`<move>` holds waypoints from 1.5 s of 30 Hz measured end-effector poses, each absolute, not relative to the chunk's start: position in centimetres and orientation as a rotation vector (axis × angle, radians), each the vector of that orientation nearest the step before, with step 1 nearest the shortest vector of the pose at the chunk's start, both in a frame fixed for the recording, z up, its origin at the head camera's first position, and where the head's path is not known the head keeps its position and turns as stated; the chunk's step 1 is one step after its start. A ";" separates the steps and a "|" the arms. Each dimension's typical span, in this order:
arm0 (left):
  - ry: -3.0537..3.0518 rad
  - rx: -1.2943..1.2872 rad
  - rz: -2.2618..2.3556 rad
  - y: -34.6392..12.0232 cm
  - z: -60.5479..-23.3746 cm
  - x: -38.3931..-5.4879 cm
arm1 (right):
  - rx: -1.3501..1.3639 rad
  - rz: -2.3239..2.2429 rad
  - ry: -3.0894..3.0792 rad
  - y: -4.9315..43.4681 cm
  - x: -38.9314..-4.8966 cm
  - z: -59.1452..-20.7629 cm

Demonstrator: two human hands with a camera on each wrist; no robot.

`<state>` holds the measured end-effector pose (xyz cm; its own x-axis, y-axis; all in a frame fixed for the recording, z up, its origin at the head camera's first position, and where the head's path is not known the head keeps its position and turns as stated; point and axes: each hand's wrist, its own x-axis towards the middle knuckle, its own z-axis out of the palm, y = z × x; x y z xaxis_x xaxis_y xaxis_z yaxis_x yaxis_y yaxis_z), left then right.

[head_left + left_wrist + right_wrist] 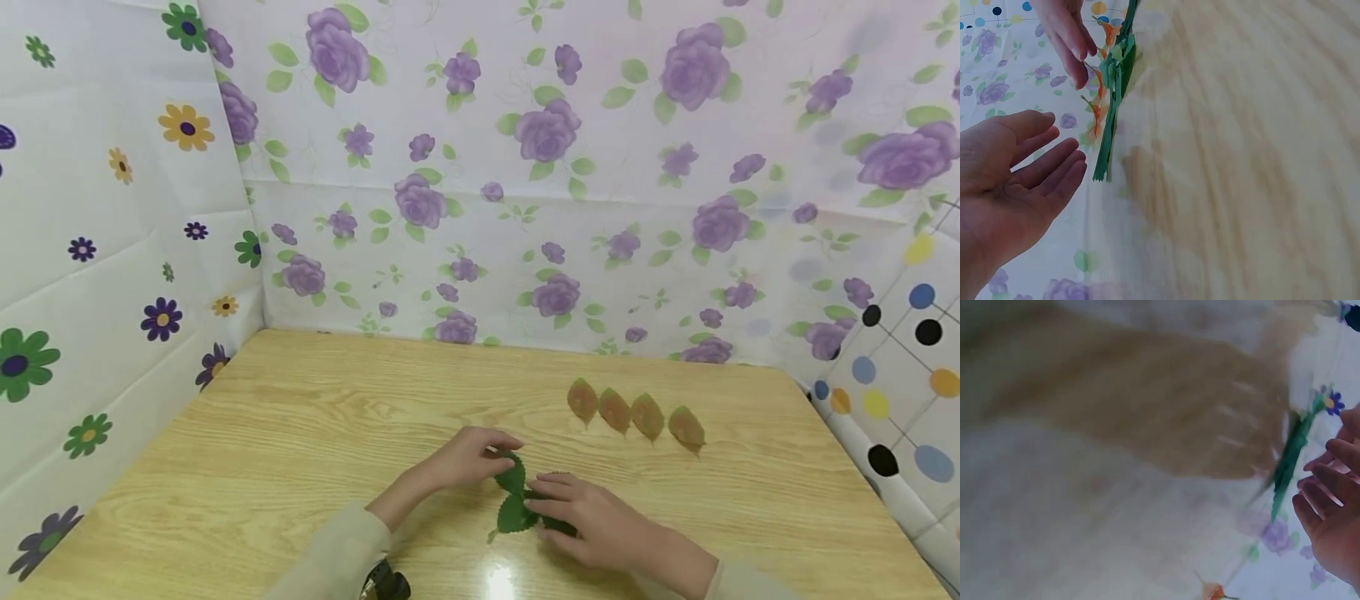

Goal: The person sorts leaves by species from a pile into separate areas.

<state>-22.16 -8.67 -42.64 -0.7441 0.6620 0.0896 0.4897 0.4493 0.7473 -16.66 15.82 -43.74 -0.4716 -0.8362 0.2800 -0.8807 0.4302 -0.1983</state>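
Note:
A cluster of green leaves (513,512) with toothed edges lies flat on the table in front of me. My left hand (467,458) hovers at the far left leaf, thumb and fingers apart. In the left wrist view the left hand (1029,181) has loosely extended fingers, with a gap to the leaf edge (1107,140). Over the right side of the cluster spreads my right hand (596,521), hiding part of the leaves. The right wrist view shows the right hand (1335,506) with loose, parted fingers just above the green leaves (1290,456). Neither hand grips anything.
Several reddish-brown leaves with green rims (615,410) lie in a row at the back right of the wooden table (300,417). Patterned cloths (487,225) hang behind and at both sides. A dark object (386,581) sits by the left sleeve.

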 end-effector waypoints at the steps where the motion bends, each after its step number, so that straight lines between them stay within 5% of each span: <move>1: 2.492 1.000 1.167 -8.7 -42.6 -22.1 | 1.549 0.470 -2.538 15.8 -16.5 -43.9; 45: 2.811 1.117 0.630 -7.4 -43.1 -23.0 | 1.661 0.388 -2.626 16.3 -15.6 -44.4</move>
